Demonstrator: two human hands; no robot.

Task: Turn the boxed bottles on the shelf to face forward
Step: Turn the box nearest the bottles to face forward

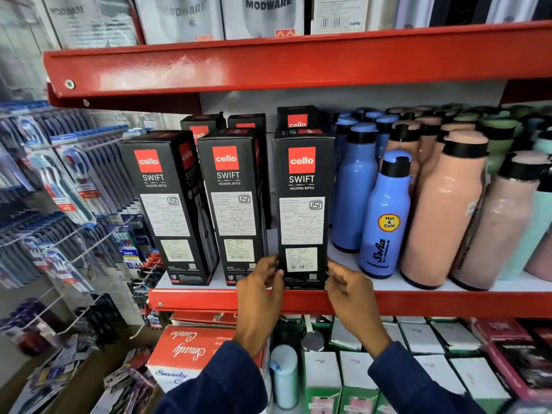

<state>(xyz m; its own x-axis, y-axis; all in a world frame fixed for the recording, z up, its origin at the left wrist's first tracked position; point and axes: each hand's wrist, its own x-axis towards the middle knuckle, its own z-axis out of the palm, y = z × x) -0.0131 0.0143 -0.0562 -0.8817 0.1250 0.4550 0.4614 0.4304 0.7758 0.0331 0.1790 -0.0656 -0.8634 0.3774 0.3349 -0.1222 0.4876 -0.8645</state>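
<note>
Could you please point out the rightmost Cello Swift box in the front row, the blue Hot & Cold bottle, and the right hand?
Rightmost Cello Swift box [301, 180]: head view, front face.
Blue Hot & Cold bottle [385, 210]: head view, body.
Right hand [351, 289]: head view, back.

You've got black boxes [301, 204] with red logo squares, red shelf edge [209, 297], blue bottles [385, 216], peach bottles [445, 210], navy sleeves [227, 386].

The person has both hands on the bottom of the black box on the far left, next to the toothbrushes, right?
Not quite. In the head view the left hand and right hand are at the bottom of the rightmost black box in the front row, next to the blue bottles, not the far-left one.
</note>
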